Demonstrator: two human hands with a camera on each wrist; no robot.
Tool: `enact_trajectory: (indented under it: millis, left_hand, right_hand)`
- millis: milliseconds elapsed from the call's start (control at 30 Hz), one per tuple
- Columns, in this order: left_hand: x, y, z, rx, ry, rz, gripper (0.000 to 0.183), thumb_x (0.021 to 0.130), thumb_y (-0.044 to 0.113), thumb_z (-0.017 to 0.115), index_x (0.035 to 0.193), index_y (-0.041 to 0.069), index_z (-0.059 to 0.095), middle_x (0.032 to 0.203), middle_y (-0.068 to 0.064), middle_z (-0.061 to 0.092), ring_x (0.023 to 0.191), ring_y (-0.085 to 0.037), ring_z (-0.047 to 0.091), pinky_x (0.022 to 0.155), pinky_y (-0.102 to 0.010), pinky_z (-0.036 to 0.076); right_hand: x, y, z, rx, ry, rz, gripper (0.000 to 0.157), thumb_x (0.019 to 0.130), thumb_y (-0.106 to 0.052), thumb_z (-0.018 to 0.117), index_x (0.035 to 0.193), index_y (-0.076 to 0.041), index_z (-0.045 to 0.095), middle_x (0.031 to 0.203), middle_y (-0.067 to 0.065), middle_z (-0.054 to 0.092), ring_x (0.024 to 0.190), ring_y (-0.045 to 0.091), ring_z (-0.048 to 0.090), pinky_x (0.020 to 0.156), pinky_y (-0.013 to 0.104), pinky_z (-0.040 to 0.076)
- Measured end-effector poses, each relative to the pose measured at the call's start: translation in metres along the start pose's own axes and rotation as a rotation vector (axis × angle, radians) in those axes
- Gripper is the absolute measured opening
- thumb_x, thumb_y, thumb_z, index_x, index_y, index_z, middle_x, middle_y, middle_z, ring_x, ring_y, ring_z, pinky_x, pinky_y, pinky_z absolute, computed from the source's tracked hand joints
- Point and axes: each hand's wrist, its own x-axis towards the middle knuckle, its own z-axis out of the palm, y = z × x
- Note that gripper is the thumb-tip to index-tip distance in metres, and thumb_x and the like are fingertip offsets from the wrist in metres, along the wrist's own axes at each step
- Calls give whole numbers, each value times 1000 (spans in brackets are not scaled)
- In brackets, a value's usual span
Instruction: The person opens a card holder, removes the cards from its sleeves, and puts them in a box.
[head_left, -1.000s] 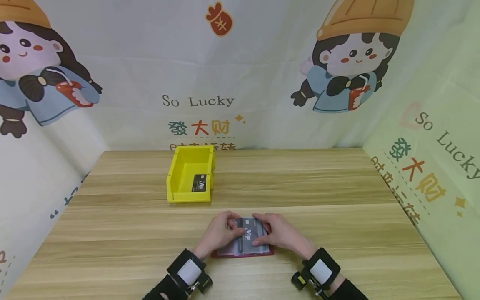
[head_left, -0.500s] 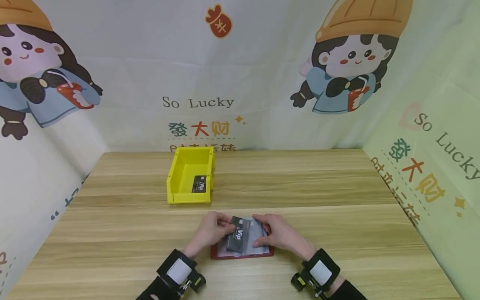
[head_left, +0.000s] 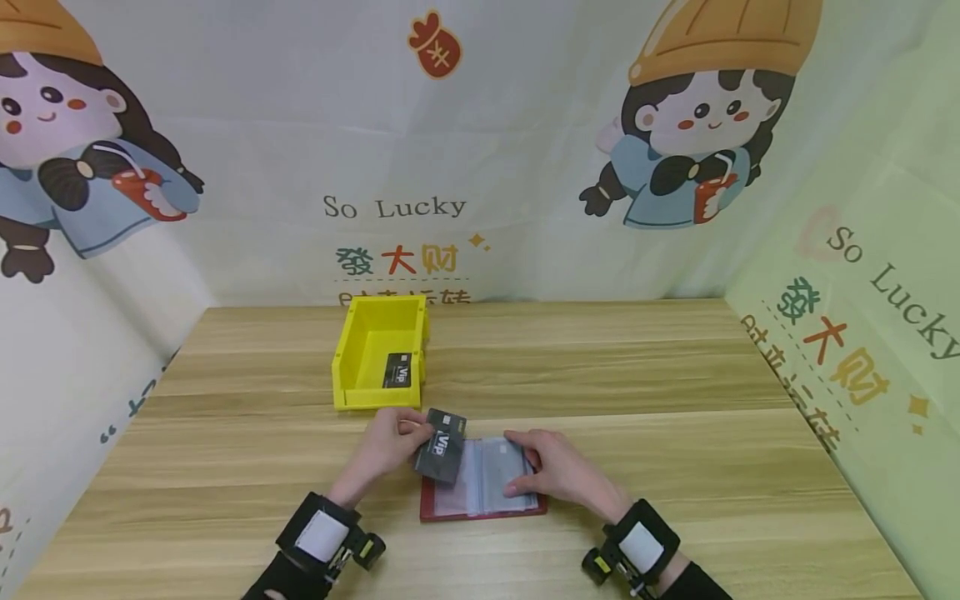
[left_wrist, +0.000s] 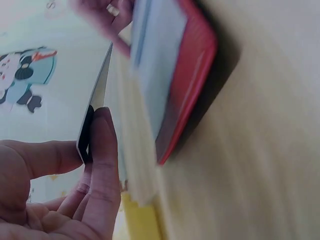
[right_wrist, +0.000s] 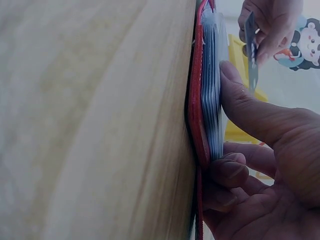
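Note:
A dark grey card (head_left: 441, 446) printed "Vip" is pinched at its left edge between the thumb and fingers of my left hand (head_left: 385, 442). It is tilted and held over the upper left corner of an open card holder (head_left: 480, 517), which has a red cover and clear plastic sleeves (head_left: 504, 475). My right hand (head_left: 558, 467) holds the sleeves at the right side of the holder. In the right wrist view the thumb (right_wrist: 245, 107) lies on the stacked sleeves while fingers curl at their edge. The left wrist view shows the card (left_wrist: 86, 132) edge-on.
Beyond the left hand stands a yellow bin (head_left: 378, 398) with another black "Vip" card (head_left: 397, 370) in it. The wooden table (head_left: 637, 375) ends at a printed cloth backdrop (head_left: 525, 167) at the back and sides.
My left hand has moved left and up, drawing the card off the sleeves and out past the holder's left corner. My right hand has stayed on the holder.

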Motion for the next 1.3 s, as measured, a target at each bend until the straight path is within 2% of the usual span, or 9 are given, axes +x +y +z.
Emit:
enact_trajectory:
  millis: [133, 367, 567, 767, 933, 1067, 1200, 1300]
  left_hand:
    - [4, -1, -14, -34, 27, 14, 24, 89, 4, 59, 106, -12, 59, 81, -17, 68, 65, -17, 59, 53, -26, 49]
    - [7, 0, -32, -86, 52, 5, 32, 91, 5, 57, 118, -11, 52, 90, -20, 65, 70, -19, 59, 56, -25, 50]
    - [15, 3, -42, -76, 148, 49, 37, 90, 2, 55, 124, -11, 47, 97, -24, 60, 73, -21, 57, 56, -24, 48]
    - [26, 4, -46, -43, 217, 6, 44, 92, 3, 52, 134, -3, 41, 112, -24, 49, 85, -27, 53, 62, -26, 45]
    - [37, 2, -44, -15, 314, -3, 43, 92, 5, 53, 134, 0, 42, 107, -21, 50, 82, -26, 54, 59, -25, 43]
    - [47, 1, -41, -8, 420, 24, 42, 91, 4, 55, 131, -2, 44, 103, -22, 54, 82, -28, 56, 58, -26, 43]
    - [55, 2, -38, -36, 520, 45, 40, 90, 4, 56, 128, -3, 45, 102, -22, 57, 83, -29, 57, 61, -31, 44]
    - [59, 2, -35, -61, 580, 46, 37, 90, 4, 56, 125, -2, 46, 103, -21, 56, 83, -28, 55, 64, -40, 47]
  right_hand:
    - [0, 0, 0, 0, 4, -7, 73, 73, -32, 80, 130, 2, 51, 68, -3, 38, 61, 9, 37, 52, 23, 28]
    - [0, 1, 0, 22, -4, 14, 74, 73, -32, 80, 131, 1, 50, 68, -4, 36, 62, 9, 36, 53, 23, 27]
    - [-1, 2, 1, 29, -3, 14, 74, 73, -32, 80, 131, 2, 49, 69, -3, 36, 62, 10, 37, 53, 23, 27]
    - [-1, 3, 1, 26, -4, 12, 74, 73, -32, 80, 131, 2, 49, 69, -3, 37, 62, 10, 37, 53, 23, 27]
    - [-1, 1, 0, 18, -2, 8, 73, 73, -31, 80, 131, 2, 50, 67, -3, 36, 60, 9, 36, 52, 22, 26]
    - [-2, 1, -1, 27, 3, 0, 72, 73, -30, 80, 130, 2, 50, 66, -3, 36, 58, 9, 35, 51, 22, 26]
    - [-1, 1, -1, 26, 5, -3, 72, 73, -30, 80, 130, 2, 51, 66, -4, 35, 58, 8, 34, 52, 22, 26]
    - [0, 2, -1, 22, 10, -17, 72, 73, -31, 80, 130, 2, 51, 65, -4, 36, 57, 8, 34, 51, 22, 26]
